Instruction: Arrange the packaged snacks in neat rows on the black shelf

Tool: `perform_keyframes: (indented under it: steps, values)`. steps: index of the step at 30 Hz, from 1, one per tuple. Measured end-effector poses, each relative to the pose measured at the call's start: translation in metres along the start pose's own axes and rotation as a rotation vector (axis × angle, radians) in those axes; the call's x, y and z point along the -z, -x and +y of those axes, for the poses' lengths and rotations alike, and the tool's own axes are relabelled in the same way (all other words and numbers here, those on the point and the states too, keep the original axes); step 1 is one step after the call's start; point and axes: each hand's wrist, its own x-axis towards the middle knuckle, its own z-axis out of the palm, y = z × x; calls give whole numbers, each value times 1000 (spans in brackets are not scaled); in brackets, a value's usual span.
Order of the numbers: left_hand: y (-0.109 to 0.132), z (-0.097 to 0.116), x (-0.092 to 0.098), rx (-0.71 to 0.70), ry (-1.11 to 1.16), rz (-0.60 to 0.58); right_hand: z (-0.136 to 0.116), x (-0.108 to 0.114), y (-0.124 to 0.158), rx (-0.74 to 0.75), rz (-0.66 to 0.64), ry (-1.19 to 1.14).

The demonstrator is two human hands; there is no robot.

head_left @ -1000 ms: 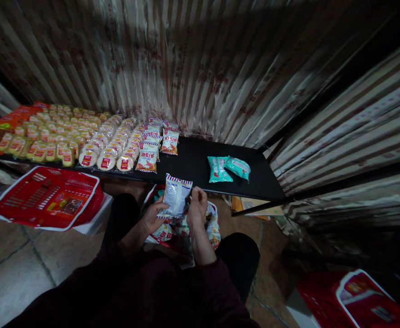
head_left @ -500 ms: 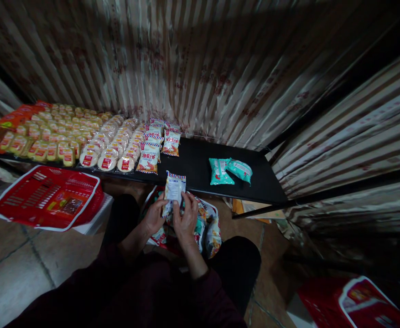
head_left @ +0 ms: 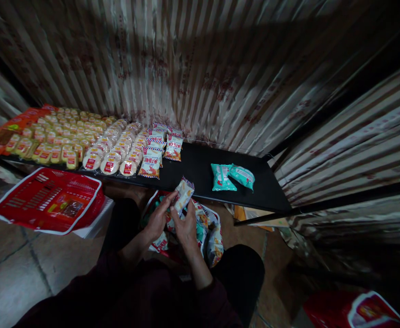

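Between my two hands is a small white snack packet [head_left: 184, 193] with a striped end, tilted to the right. My left hand [head_left: 159, 219] is closed on its left side, and my right hand [head_left: 186, 228] grips it from the right and below. Under them a basket [head_left: 218, 218] with a pale rim holds several snack packets [head_left: 215, 243], partly hidden by my hands. Matching white-and-orange packets [head_left: 151, 162] stand in short rows on the black shelf [head_left: 193, 168]. Two teal packets [head_left: 223, 176] lie farther right on it.
Rows of round wrapped cakes [head_left: 110, 163] and yellow wrapped cakes [head_left: 54, 152] cover the shelf's left part, beside an orange bag [head_left: 13, 130]. A red basket [head_left: 49, 196] sits at the left, another red container [head_left: 353, 310] at lower right. Striped sheeting [head_left: 193, 68] hangs behind.
The packet in my hands has turned from nearly upright, printed back showing, to leaning right with another face showing. Both hands still hold it. The view has shifted slightly.
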Motion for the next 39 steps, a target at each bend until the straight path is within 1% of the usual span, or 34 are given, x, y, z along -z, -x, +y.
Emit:
perform_keyframes:
  steps: [4, 7, 9, 12, 14, 16, 20, 23, 26, 30, 34, 39]
  values:
    - [-2, -1, 5, -114, -154, 2, -1, 1, -3, -32, 30, -18]
    - [-3, -1, 8, -153, -236, 5, -2, 5, -6, -72, -3, -104]
    - [-3, -1, 10, -155, -275, 4, -1, 7, -7, -123, -27, -177]
    - [-4, 0, 12, -140, -311, 5, 4, 8, -12, -226, -11, -262]
    - [-5, 2, 11, -132, -327, 5, 7, 8, -16, -281, 11, -272]
    - [-7, 5, 11, -132, -353, -5, 10, 7, -21, -304, 24, -253]
    - [-13, 14, 8, -159, -424, -12, 13, 3, -36, -292, -7, -251]
    - [-22, 18, 7, -195, -452, -13, 15, -3, -50, -232, -28, -240]
    - [-34, 19, 7, -246, -469, 6, 19, -12, -66, -174, -12, -202]
    - [-56, 16, 10, -309, -533, 40, 25, -26, -88, -138, 15, -171]
    - [-76, 14, 11, -391, -673, 68, 29, -39, -108, -101, 29, -147]
    - [-97, 17, 8, -467, -933, 76, 31, -51, -131, -122, 22, -89]
